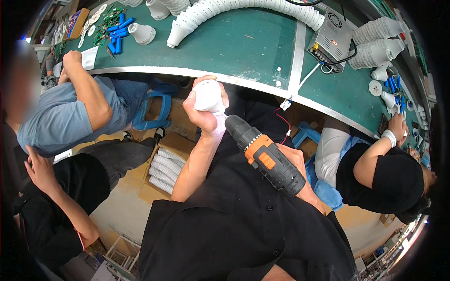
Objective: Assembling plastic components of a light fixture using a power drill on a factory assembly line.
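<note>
Left hand (202, 108) raised mid-frame, forearm angled up from lower left, fingers wrapped tight round white bulb shell (208, 95), just below near edge of green bench (243, 44). Right hand (296, 161) lower right, mostly hidden behind black-and-orange cordless drill (265, 157), looks closed round grip. Drill nose tilted up-left, right beside bulb shell base, can't tell if touching. Long chain of stacked white shells (243, 7) snaking along far side of bench. Cardboard box of white parts (164, 171) on floor, left of left forearm. Grey power supply (332, 35) far right.
</note>
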{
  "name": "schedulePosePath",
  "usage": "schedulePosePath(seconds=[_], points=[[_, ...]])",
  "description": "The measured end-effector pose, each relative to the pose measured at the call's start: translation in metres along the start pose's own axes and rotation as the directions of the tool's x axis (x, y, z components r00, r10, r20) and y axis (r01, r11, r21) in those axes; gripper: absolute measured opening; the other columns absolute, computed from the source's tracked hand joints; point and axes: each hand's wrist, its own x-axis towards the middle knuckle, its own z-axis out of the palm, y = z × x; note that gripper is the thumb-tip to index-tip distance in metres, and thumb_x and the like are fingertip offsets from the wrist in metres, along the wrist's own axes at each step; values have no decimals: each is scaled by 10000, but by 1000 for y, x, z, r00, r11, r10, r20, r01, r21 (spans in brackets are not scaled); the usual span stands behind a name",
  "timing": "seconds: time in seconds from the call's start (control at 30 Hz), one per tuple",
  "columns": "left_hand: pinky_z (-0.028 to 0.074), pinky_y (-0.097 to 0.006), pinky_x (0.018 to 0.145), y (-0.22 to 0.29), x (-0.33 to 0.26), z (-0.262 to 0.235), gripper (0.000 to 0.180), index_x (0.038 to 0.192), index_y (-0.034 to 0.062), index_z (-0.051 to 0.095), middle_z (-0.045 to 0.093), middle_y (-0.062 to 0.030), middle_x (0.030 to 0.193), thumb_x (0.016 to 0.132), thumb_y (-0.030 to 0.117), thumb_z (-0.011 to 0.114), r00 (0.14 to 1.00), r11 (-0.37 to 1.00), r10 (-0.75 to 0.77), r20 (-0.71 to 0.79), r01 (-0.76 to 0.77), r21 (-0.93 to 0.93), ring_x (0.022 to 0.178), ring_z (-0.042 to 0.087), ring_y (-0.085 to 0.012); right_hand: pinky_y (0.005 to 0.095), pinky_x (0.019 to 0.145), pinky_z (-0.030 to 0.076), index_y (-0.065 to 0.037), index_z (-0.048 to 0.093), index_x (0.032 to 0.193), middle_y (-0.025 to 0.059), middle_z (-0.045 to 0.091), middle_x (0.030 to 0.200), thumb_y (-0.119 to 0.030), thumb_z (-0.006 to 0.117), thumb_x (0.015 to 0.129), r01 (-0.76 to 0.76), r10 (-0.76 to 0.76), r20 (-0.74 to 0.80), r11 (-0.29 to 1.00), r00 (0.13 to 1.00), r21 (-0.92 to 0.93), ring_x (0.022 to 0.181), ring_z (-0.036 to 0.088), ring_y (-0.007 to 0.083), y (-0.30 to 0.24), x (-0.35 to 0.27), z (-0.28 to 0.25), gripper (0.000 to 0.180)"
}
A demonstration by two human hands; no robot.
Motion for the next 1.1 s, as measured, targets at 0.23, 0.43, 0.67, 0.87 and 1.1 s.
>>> schedulePosePath(seconds=[0.23, 0.43, 0.67, 0.87, 1.1], points=[[407, -324, 498, 24, 26, -15, 591, 1098, -25, 604, 591, -141, 735, 920, 501, 401, 957, 965, -187, -220, 137, -224, 534, 506, -223, 335, 735, 558, -31, 712, 937, 130, 713, 851, -41, 755, 711, 34, -39, -33, 990, 999, -134, 805, 723, 325, 5, -21, -11, 231], [398, -304, 461, 44, 56, -21, 738, 1068, 49, 592, 629, -114, 775, 975, 722, 304, 948, 981, -190, -256, 194, -13, 531, 549, -208, 332, 595, 529, -35, 688, 902, 124, 657, 759, -14, 736, 663, 20, -54, -147, 975, 988, -222, 654, 682, 290, 0, -7, -5, 245], [506, -463, 748, 179, 170, -10, 468, 885, 2, 704, 680, -205, 827, 1040, 367, 456, 782, -222, 572, 247, -142, 965, 830, 666, -386, 369, 543, 498, -42, 662, 855, 121, 622, 728, -41, 763, 626, 87, -97, -47, 981, 994, -173, 618, 649, 322, 11, -9, -8, 251], [577, -432, 645, 173, 258, -15, 240, 810, 71, 770, 727, -160, 782, 869, 241, 612, 917, -844, 147, 370, -79, 530, 691, 721, -336, 365, 555, 509, -39, 675, 846, 113, 632, 721, -38, 768, 622, 77, -87, -50, 981, 995, -178, 615, 655, 316, 2, 0, -9, 243], [576, -451, 664, 131, 288, -58, 254, 735, 35, 757, 718, -198, 752, 809, 238, 625, 932, -840, -82, 353, -255, 478, 708, 723, -356, 345, 570, 498, 1, 640, 819, 116, 615, 706, -8, 747, 703, 20, -33, -78, 988, 996, -152, 620, 644, 298, -4, -4, -8, 158]])
